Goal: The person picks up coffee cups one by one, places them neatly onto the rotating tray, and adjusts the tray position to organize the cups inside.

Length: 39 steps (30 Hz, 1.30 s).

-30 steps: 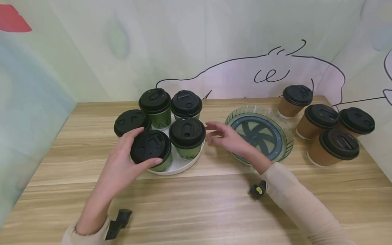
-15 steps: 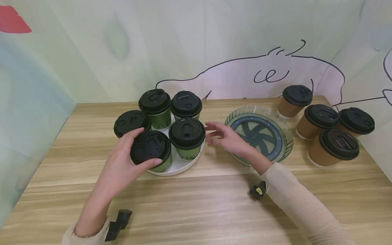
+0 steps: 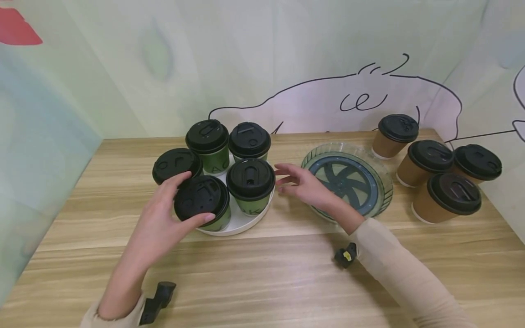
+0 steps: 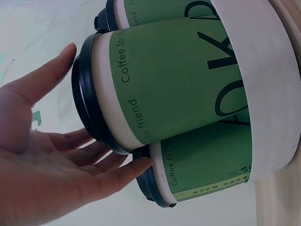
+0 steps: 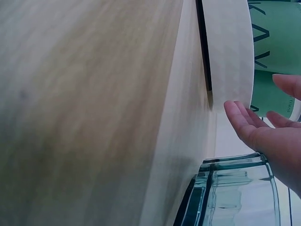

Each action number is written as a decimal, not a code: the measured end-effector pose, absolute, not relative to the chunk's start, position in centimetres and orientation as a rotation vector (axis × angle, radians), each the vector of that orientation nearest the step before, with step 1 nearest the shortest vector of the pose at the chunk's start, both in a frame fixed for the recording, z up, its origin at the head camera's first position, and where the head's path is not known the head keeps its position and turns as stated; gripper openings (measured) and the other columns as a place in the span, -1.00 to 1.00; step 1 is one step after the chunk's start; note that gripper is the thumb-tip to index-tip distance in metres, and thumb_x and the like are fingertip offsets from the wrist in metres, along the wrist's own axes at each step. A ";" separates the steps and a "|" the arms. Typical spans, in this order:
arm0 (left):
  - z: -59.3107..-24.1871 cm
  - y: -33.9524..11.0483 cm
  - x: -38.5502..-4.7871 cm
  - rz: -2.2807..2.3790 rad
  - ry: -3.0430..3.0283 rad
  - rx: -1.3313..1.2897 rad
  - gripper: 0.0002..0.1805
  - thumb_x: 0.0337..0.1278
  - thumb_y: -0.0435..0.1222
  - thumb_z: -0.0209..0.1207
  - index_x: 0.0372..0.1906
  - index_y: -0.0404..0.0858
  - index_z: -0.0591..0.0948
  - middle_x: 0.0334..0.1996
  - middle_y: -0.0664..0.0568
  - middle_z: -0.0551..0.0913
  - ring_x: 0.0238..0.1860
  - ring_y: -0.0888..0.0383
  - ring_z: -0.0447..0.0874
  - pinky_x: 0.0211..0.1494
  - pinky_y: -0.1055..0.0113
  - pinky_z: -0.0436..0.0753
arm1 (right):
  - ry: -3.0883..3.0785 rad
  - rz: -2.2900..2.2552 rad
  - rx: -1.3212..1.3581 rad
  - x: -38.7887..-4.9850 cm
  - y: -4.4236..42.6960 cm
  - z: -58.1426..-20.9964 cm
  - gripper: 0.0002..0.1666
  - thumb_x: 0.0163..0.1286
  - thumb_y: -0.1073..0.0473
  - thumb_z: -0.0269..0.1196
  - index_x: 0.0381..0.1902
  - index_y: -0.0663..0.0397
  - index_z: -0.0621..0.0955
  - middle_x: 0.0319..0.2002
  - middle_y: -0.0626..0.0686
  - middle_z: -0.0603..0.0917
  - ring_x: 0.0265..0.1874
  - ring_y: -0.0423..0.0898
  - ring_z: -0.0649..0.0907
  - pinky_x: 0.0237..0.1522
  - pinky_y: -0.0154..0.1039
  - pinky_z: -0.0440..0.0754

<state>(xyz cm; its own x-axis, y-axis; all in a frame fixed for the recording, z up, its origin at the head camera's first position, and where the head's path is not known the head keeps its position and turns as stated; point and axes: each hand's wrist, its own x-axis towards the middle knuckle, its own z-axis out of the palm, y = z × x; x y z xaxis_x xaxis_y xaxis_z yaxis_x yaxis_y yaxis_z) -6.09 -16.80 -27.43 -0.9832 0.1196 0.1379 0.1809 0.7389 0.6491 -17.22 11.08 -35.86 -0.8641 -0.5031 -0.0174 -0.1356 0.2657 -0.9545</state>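
Observation:
Several green paper coffee cups with black lids stand upright on a white round tray [image 3: 236, 231]. My left hand [image 3: 157, 228] curves loosely around the lid of the front-left cup [image 3: 201, 197]. In the left wrist view, a gap shows between the thumb and the lid of that cup [image 4: 174, 84]; the fingers pass behind it. My right hand [image 3: 305, 184], fingers spread and holding nothing, is beside the front-right cup [image 3: 251, 180]. In the right wrist view, the right hand's [image 5: 270, 146] fingertips are at the tray's rim [image 5: 230, 52]; contact cannot be made out.
A clear greenish round tray [image 3: 386, 200] with a blue spoked pattern lies under and beyond the right forearm. Several brown cups with black lids, including a front one [image 3: 434, 202], stand on the wooden table [image 3: 262, 278] at the right. A printed cloth backdrop [image 3: 246, 59] rises behind.
My left hand has drawn back very slightly from the front-left cup's lid. The right hand and the cups have stayed in place.

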 end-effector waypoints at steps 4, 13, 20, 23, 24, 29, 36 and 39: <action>-27.4 -16.9 -6.0 -1.082 -2.846 -0.239 -0.04 -0.19 -0.08 0.40 0.33 -0.32 0.18 0.29 -0.23 0.19 0.20 -0.22 0.22 0.16 -0.14 0.26 | 2.220 -1.625 -0.585 -17.2 11.1 -35.8 -0.31 0.22 0.45 0.16 0.30 0.34 0.21 0.17 0.26 0.41 0.06 0.11 0.49 0.03 -0.13 0.49; -27.2 -16.9 -5.9 -1.087 -2.837 -0.229 -0.05 -0.18 -0.09 0.40 0.33 -0.31 0.19 0.29 -0.21 0.20 0.19 -0.22 0.23 0.15 -0.14 0.27 | 2.209 -1.631 -0.587 -17.2 11.0 -35.7 -0.31 0.21 0.46 0.15 0.30 0.35 0.22 0.15 0.28 0.42 0.05 0.13 0.49 0.03 -0.12 0.49; -27.1 -16.9 -5.6 -1.096 -2.825 -0.218 -0.05 -0.16 -0.07 0.38 0.34 -0.28 0.18 0.29 -0.21 0.20 0.18 -0.25 0.24 0.13 -0.17 0.29 | 2.216 -1.617 -0.578 -17.1 11.1 -35.4 -0.31 0.22 0.44 0.16 0.30 0.33 0.22 0.15 0.27 0.42 0.05 0.12 0.50 0.05 -0.10 0.48; -27.0 -16.9 -5.4 -1.093 -2.814 -0.214 -0.06 -0.16 -0.07 0.38 0.34 -0.27 0.18 0.28 -0.20 0.21 0.15 -0.25 0.27 0.11 -0.16 0.31 | 2.230 -1.603 -0.589 -17.1 11.2 -35.1 -0.31 0.21 0.46 0.15 0.30 0.33 0.22 0.15 0.27 0.42 0.04 0.12 0.50 0.05 -0.10 0.48; -26.9 -16.9 -5.4 -1.092 -2.810 -0.215 -0.06 -0.16 -0.07 0.38 0.34 -0.26 0.18 0.28 -0.20 0.22 0.15 -0.25 0.28 0.10 -0.16 0.32 | 2.234 -1.602 -0.592 -17.1 11.3 -34.9 -0.32 0.21 0.46 0.14 0.30 0.33 0.22 0.15 0.27 0.42 0.04 0.12 0.51 0.05 -0.10 0.48; -26.7 -16.8 -5.0 -1.094 -2.780 -0.231 -0.08 -0.16 -0.08 0.38 0.34 -0.23 0.20 0.28 -0.18 0.23 0.12 -0.25 0.30 0.08 -0.16 0.33 | 2.226 -1.628 -0.590 -17.2 11.5 -34.2 -0.32 0.22 0.48 0.12 0.30 0.32 0.22 0.17 0.30 0.39 0.05 0.12 0.50 0.04 -0.12 0.49; -26.2 -16.3 -4.6 -1.098 -2.728 -0.277 -0.09 -0.18 -0.10 0.39 0.33 -0.19 0.23 0.29 -0.11 0.23 0.13 -0.22 0.31 0.09 -0.14 0.32 | 2.277 -1.604 -0.539 -17.3 12.3 -32.9 -0.34 0.26 0.35 0.16 0.31 0.19 0.25 0.20 0.22 0.38 0.09 0.06 0.46 0.08 -0.09 0.45; -26.0 -15.9 -4.5 -1.109 -2.688 -0.315 -0.12 -0.19 -0.15 0.41 0.31 -0.19 0.25 0.28 -0.08 0.25 0.14 -0.20 0.31 0.11 -0.11 0.32 | 2.290 -1.588 -0.526 -17.6 12.8 -32.3 -0.34 0.27 0.32 0.16 0.32 0.16 0.24 0.19 0.19 0.39 0.10 0.05 0.46 0.08 -0.07 0.45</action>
